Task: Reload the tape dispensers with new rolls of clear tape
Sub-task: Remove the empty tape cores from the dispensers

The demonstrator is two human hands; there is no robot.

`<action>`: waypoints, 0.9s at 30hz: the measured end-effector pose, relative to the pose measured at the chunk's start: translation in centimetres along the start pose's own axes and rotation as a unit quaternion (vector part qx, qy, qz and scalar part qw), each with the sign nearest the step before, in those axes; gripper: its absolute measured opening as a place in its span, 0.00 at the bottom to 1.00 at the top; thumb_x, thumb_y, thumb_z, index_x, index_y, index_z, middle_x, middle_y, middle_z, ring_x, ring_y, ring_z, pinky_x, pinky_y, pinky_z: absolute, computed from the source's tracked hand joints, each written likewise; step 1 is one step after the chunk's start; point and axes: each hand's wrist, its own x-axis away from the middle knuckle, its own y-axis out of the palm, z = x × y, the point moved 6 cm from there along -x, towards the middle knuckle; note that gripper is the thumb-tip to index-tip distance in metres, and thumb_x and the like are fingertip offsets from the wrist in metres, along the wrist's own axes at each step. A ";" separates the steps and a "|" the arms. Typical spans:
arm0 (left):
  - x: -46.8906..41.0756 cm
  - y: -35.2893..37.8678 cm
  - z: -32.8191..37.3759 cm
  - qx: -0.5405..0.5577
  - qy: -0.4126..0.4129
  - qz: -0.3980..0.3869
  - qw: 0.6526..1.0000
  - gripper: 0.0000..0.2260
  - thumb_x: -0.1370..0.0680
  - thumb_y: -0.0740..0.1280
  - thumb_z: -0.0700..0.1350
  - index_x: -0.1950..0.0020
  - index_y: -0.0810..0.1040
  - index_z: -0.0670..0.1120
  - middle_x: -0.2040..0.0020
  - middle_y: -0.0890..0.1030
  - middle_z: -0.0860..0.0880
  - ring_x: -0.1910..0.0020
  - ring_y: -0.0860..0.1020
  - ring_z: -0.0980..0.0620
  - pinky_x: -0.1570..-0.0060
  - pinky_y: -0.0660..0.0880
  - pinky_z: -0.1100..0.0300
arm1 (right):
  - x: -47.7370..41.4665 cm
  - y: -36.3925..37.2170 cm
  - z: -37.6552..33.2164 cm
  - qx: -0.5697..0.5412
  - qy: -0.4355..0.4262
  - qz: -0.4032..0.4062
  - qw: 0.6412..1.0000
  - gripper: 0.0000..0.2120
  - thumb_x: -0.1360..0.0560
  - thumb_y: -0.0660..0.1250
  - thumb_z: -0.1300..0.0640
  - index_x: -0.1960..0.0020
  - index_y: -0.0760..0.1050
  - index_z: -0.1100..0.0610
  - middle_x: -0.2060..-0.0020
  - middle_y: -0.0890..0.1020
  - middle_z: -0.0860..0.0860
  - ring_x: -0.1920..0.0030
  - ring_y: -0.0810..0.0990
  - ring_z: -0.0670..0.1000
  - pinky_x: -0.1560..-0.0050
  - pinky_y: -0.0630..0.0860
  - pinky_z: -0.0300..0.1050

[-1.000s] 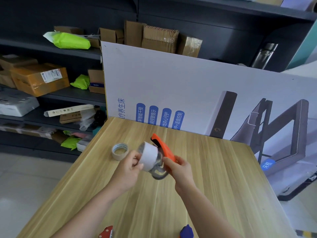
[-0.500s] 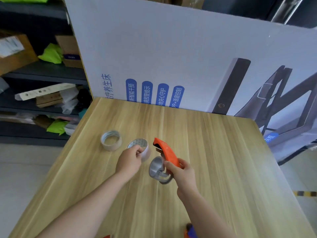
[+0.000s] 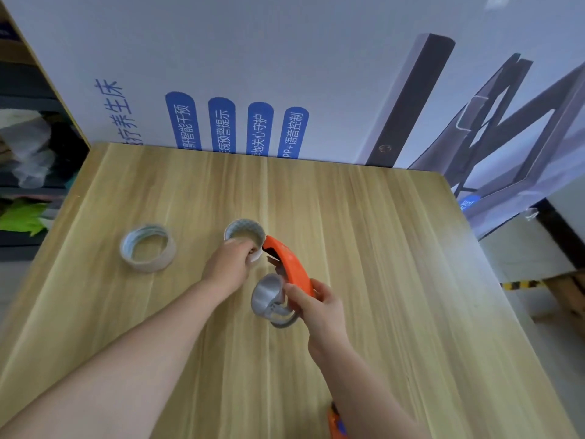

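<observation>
Right hand (image 3: 316, 304) is wrapped around the back end of the orange dispenser (image 3: 289, 264) over the table (image 3: 380, 248). Its long axis runs away from the person, with the nose pointing far-left at the white roll (image 3: 245, 231) and the gray hub (image 3: 267, 296) facing left. Left hand (image 3: 228, 267) pinches that roll's near rim, right beside the dispenser's nose. A second clear roll (image 3: 147, 248) lies flat, well left of the dispenser.

We find the scene bright under soft, even light, with a cool cast on the printed board (image 3: 316, 58) beyond the grip. Shadows on the desk (image 3: 395, 280) are faint, lying just under the orange dispenser (image 3: 289, 267) in the right hand (image 3: 319, 304). Slight blur softens the left hand (image 3: 229, 264) and its white roll (image 3: 243, 231). Far left of the grip the shelves (image 3: 28, 137) sit dim, and the desk edges bow.
</observation>
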 end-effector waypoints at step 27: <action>31.6 3.7 5.4 0.059 -0.166 0.029 0.984 0.11 0.22 0.64 0.44 0.43 0.82 0.52 0.49 0.84 0.54 0.50 0.81 0.53 0.55 0.75 0.58 | 15.1 -7.4 11.3 0.311 -0.026 -0.244 0.918 0.19 0.31 0.73 0.57 0.40 0.77 0.52 0.53 0.85 0.50 0.52 0.84 0.52 0.48 0.81 0.50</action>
